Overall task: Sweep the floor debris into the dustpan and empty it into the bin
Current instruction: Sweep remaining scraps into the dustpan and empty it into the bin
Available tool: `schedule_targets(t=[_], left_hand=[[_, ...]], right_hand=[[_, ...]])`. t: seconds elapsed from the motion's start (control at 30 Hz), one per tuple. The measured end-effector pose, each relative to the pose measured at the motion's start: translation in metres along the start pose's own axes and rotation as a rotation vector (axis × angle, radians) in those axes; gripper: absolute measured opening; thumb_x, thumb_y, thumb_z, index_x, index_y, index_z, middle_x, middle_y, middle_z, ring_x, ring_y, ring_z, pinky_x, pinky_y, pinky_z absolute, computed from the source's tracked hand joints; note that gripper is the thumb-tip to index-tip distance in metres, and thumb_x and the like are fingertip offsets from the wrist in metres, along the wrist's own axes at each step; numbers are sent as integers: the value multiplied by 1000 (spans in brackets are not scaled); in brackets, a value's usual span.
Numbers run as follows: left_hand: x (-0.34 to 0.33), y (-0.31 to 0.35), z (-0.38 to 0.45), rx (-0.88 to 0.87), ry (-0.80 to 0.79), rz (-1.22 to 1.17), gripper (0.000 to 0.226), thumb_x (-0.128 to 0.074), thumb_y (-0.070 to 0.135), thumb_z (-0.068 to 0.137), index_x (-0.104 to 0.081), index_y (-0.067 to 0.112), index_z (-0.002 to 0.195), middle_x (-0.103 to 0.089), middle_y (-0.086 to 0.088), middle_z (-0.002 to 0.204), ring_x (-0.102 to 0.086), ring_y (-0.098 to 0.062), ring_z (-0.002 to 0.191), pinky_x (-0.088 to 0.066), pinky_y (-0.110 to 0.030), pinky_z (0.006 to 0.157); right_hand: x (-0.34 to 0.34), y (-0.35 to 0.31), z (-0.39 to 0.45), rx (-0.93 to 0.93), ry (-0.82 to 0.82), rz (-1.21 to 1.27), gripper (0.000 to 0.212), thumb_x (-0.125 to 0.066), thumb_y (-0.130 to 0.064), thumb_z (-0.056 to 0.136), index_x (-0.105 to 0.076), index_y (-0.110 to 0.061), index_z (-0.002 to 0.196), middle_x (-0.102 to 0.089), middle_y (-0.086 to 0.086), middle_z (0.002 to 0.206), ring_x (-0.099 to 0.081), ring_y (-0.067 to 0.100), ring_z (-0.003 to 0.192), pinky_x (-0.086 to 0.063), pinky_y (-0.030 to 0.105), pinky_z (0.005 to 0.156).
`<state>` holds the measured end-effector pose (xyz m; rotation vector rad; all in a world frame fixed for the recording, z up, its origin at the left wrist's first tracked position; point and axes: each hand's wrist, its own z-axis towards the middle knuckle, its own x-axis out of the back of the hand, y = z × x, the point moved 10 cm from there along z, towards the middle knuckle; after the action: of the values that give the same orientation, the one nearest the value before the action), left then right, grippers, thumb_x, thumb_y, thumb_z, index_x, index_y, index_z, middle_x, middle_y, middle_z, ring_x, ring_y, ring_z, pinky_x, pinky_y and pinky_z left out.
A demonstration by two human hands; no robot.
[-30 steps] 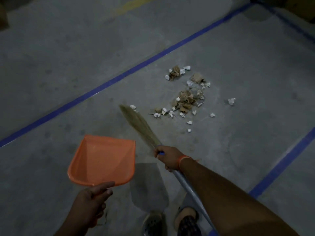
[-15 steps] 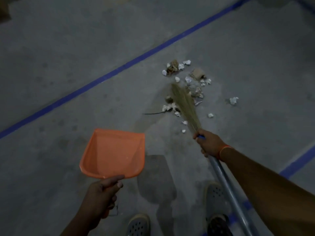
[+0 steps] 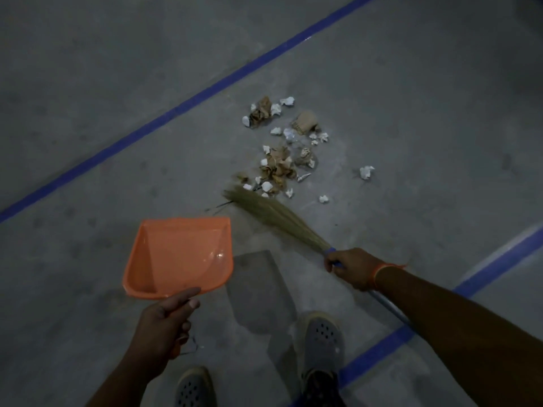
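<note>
Debris (image 3: 282,160): crumpled paper and brown scraps, centre of frame on the floor (image 3: 88,98), light and likely to scatter under a hard stroke
Broom (image 3: 273,214): soft bristles splayed at the pile's near edge, best held low on the handle
Right hand (image 3: 351,267): grip closed round the handle
Dustpan (image 3: 179,257): stiff orange plastic, lower left, apparently empty
Left hand (image 3: 163,324): grip closed on the dustpan's handle, thumb on its rim

Glossy orange plastic dustpan (image 3: 179,257); dry straw-bristled broom (image 3: 276,214) with metal shaft; crumpled white and brown paper scraps (image 3: 279,167); matt grey concrete floor (image 3: 117,83).
</note>
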<state>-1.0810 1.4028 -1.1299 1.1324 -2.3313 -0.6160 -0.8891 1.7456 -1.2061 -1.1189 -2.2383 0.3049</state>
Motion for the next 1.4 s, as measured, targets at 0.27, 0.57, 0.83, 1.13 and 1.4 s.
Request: schedule_targets(t=[0.27,0.57,0.83,1.13,1.4], left_hand=[[-42,12,11,-31,6,-10,25,-65,6,96,-75,20,115,-64,-3,74,-40,-12,47,-24,-17,49],[-57,23,12,-26,15,-31,27,-64,2,96,-73,16,117,-62,-1,74,-42,-11,47,-30,-17,43],[-68,36,9,-15,12,-5,28,-62,-1,96,-71,13,118,-64,-7,87,-41,-10,46,-32,-17,40],[-88,53,16,-12,-9,29,28,-63,0,95,-72,11,119,-64,-6,84,-41,-9,46,-31,-17,40],[-96,99,10,-40,-53,116,23,-62,0,96,-72,13,113,-51,-4,58,-37,-8,35,-26,-10,35]], right_hand=[[84,48,-8,-7,203,184,14,-49,-16,95,-61,-21,98,-60,10,74,-57,18,45,-47,19,43],[8,95,-52,128,-28,-197,14,-45,-33,95,-56,-30,102,-59,0,86,-53,15,78,-39,28,73],[28,131,-46,14,-24,-172,10,-47,-23,98,-54,-31,99,-58,-3,76,-50,4,56,-40,20,60],[96,128,-49,-25,183,54,13,-49,-21,98,-55,-32,96,-56,-5,67,-56,-3,44,-44,9,48],[73,134,-103,-65,264,260,16,-54,-31,95,-54,-47,93,-66,-5,78,-65,16,64,-54,30,63]])
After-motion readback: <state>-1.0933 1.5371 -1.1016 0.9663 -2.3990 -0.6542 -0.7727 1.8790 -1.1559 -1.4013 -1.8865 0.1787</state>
